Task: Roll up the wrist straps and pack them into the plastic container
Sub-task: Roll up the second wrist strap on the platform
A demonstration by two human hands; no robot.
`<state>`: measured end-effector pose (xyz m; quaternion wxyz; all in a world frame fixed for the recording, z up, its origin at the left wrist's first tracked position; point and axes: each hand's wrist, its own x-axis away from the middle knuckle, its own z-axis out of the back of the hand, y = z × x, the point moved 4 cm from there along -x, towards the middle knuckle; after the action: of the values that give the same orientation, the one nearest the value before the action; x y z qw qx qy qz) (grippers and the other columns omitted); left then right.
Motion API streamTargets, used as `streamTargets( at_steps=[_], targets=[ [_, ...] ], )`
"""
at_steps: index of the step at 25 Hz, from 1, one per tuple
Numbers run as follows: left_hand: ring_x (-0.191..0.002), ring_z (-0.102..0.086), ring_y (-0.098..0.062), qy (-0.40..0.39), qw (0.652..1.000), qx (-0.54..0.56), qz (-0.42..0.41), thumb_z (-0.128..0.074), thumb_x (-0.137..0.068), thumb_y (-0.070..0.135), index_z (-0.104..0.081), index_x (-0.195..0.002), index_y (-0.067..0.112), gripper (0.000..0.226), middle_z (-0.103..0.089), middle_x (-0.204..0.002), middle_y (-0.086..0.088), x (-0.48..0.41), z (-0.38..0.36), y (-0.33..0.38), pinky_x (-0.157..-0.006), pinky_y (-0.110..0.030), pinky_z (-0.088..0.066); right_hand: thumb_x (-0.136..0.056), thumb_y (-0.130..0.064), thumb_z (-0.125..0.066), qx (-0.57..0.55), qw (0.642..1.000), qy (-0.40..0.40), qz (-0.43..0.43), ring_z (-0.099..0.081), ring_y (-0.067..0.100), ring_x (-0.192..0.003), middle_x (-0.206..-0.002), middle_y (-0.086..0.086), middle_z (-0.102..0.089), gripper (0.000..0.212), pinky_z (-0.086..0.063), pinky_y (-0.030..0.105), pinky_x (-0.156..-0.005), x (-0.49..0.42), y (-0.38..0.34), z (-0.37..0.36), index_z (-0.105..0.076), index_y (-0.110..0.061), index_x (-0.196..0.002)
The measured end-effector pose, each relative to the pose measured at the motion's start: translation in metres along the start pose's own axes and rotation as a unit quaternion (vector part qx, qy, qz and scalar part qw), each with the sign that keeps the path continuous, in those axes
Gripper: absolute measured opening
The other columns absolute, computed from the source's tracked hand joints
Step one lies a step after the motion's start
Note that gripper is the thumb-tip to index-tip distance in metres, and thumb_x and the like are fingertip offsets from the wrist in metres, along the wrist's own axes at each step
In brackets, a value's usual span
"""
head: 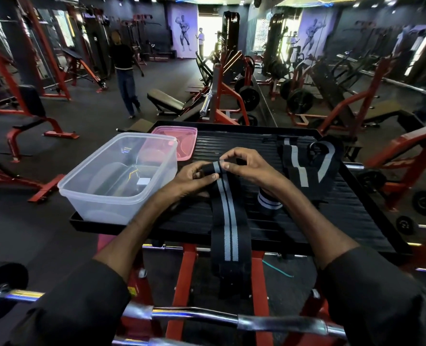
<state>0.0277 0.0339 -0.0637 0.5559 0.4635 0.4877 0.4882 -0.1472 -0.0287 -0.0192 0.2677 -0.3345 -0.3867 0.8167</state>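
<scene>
Head view: two grips roll one wrist strap on the counter, beside one plastic container.

The left grip (194, 174) and the right grip (246, 163) both pinch the rolled end of one black wrist strap (226, 221) with two grey stripes, near the middle of the black ribbed counter (331, 221). The strap's loose length runs to the near edge and hangs over it. One rolled-up strap (269, 203) sits just under the right wrist. Toward the far right corner lie the flat straps (296, 168), overlapping; at least two, though the exact count is unclear. One clear plastic container (122, 196) stands open at the near left corner, overhanging the left edge. One pink lid (182, 136) lies just behind it at the far left corner.
</scene>
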Motion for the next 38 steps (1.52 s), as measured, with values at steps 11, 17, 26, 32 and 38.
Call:
streamTargets(
  at_steps=[11, 17, 26, 32, 38],
  targets=[
    [-0.096, -0.069, -0.011, 0.044, 0.996, 0.004, -0.075, -0.081, -0.080, 0.005, -0.070, -0.110, 0.018, 0.034, -0.073, -0.103, 0.001, 0.001, 0.003, -0.004, -0.068, -0.026, -0.057, -0.087, -0.011, -0.076, -0.124, 0.975, -0.047, -0.178, -0.064, 0.006, -0.091, -0.099, 0.000, -0.072, 0.025, -0.044, 0.026, -0.078, -0.002, -0.001, 0.002, -0.072, -0.013, -0.112],
    [-0.100, -0.070, -0.010, 0.088, 0.988, 0.019, -0.126, -0.082, -0.074, -0.004, -0.069, -0.108, 0.011, 0.040, -0.075, -0.103, 0.001, 0.001, 0.007, 0.002, -0.090, -0.022, -0.054, -0.097, -0.056, -0.056, 0.032, 0.973, -0.117, -0.196, -0.060, 0.015, -0.115, -0.126, -0.004, -0.067, 0.040, -0.048, 0.036, -0.083, -0.004, 0.005, 0.002, -0.065, -0.023, -0.118],
    [-0.117, -0.066, -0.015, -0.003, 1.000, 0.028, -0.008, -0.061, -0.099, 0.029, -0.062, -0.129, 0.024, 0.031, -0.071, -0.125, 0.003, 0.007, -0.008, -0.001, -0.088, -0.040, -0.056, -0.093, -0.003, -0.069, -0.045, 0.999, -0.025, -0.019, -0.066, -0.004, -0.082, -0.096, 0.003, -0.070, 0.024, -0.049, 0.012, -0.072, -0.006, -0.009, 0.007, -0.066, 0.008, -0.114],
    [-0.116, -0.068, -0.024, 0.019, 0.996, 0.090, 0.002, -0.062, -0.097, 0.031, -0.064, -0.126, 0.015, 0.032, -0.072, -0.122, -0.008, 0.005, -0.010, 0.008, -0.092, -0.049, -0.056, -0.084, 0.006, -0.076, -0.039, 0.998, -0.002, 0.042, -0.068, 0.008, -0.101, -0.110, 0.012, -0.071, 0.032, -0.052, 0.021, -0.091, -0.006, -0.004, 0.017, -0.066, 0.008, -0.114],
    [-0.092, -0.070, -0.020, 0.093, 0.985, 0.116, -0.087, -0.073, -0.088, 0.010, -0.071, -0.108, 0.010, 0.020, -0.076, -0.100, -0.007, 0.002, -0.010, 0.010, -0.079, -0.029, -0.058, -0.075, 0.010, -0.081, -0.044, 0.999, 0.011, -0.003, -0.067, 0.005, -0.092, -0.103, 0.004, -0.070, 0.039, -0.055, 0.019, -0.081, -0.004, -0.011, 0.017, -0.067, 0.002, -0.111]
  ],
)
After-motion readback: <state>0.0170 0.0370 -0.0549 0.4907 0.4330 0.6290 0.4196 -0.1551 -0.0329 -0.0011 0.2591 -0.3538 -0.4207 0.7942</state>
